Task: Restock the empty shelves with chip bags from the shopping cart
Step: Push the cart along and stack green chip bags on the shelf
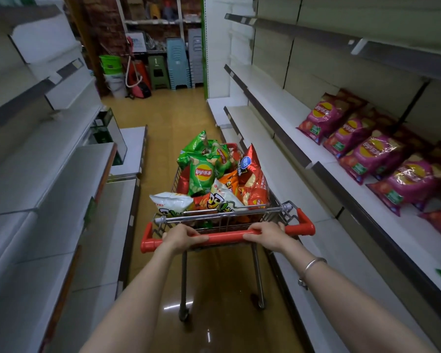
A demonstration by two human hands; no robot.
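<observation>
Flat white shelves [285, 115] line both sides of the glossy aisle. The right one carries at least five shiny purple chip bags [372, 154], lying in rows. One wire shopping cart [222, 216] stands between, heaped with crinkly green, red, orange and white chip bags [201, 174]. The left hand [181, 236] and right hand [267, 234] each curl their fingers round its smooth red plastic handle [227, 238].

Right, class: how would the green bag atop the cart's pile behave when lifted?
Probably light for its size: the green bag looks puffed with air. Likely slippery, given its glossy film. May topple if nudged, leaning loosely on other bags.
</observation>
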